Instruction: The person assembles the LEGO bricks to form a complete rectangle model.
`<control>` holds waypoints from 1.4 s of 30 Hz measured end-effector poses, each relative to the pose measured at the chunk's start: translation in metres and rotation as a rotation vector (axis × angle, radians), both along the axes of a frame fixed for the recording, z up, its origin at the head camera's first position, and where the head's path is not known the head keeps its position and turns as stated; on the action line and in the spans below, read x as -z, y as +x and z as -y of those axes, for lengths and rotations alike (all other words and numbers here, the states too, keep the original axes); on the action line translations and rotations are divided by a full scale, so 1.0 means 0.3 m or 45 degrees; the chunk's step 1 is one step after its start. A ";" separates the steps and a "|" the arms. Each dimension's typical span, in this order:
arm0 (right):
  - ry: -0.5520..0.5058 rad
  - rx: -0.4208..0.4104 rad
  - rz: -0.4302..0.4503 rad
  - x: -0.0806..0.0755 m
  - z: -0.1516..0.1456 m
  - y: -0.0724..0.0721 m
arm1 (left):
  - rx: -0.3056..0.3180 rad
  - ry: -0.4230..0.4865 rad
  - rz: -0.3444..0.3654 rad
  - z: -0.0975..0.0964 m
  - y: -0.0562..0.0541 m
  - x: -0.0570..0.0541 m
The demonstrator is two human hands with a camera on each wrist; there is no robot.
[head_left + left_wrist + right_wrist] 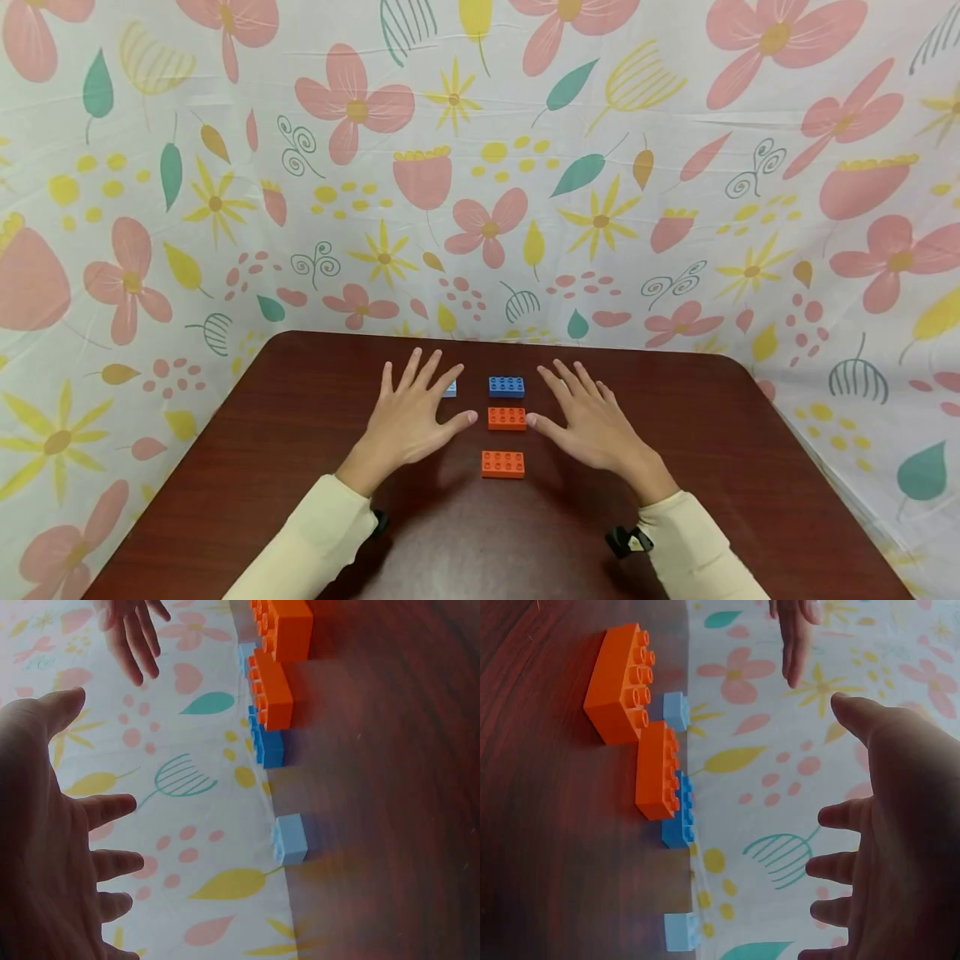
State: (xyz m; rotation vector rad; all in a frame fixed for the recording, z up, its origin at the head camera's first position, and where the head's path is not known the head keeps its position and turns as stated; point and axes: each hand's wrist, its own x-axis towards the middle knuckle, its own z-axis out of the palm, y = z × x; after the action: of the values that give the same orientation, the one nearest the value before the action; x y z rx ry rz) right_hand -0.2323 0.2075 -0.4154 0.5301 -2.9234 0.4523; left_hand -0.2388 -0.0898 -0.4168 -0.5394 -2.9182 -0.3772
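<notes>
Held fingers of left hand (407,419) and right hand (592,421) released and spread, either side of two orange bricks (503,465) and a blue brick (507,387) flanked on the table (262,458) by light-blue bricks (295,838).

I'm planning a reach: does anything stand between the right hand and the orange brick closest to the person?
Nothing visible does: in the head view, only tabletop shows between the right hand and that orange brick.

- Head view: bright, even light; soft shadows on the table (495,542) beneath left hand (408,417) and right hand (592,421), faint sheen between and nearer.
- Wrist views: dimmer, hazy; each near hand dark against paler cloth (217,742) beyond it.
</notes>
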 end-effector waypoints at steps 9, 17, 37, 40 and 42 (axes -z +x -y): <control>-0.072 0.007 0.101 0.053 0.019 -0.028 | 0.034 -0.011 0.055 -0.023 0.004 0.046; -0.086 0.003 0.170 0.095 0.029 -0.056 | 0.078 0.027 0.092 -0.040 0.008 0.090; -0.103 -0.046 0.166 0.171 0.036 -0.107 | 0.200 0.096 0.185 -0.073 0.011 0.148; -0.099 -0.068 0.139 0.180 0.035 -0.115 | 0.221 0.091 0.189 -0.079 0.010 0.153; -0.100 -0.077 0.127 0.187 0.034 -0.119 | 0.232 0.093 0.193 -0.081 0.011 0.156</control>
State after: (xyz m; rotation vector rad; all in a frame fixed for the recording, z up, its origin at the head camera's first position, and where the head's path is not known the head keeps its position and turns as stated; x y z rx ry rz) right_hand -0.2679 0.1972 -0.4716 0.6038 -2.9757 0.6157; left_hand -0.2357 -0.0656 -0.4635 -0.8015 -2.9925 -0.5683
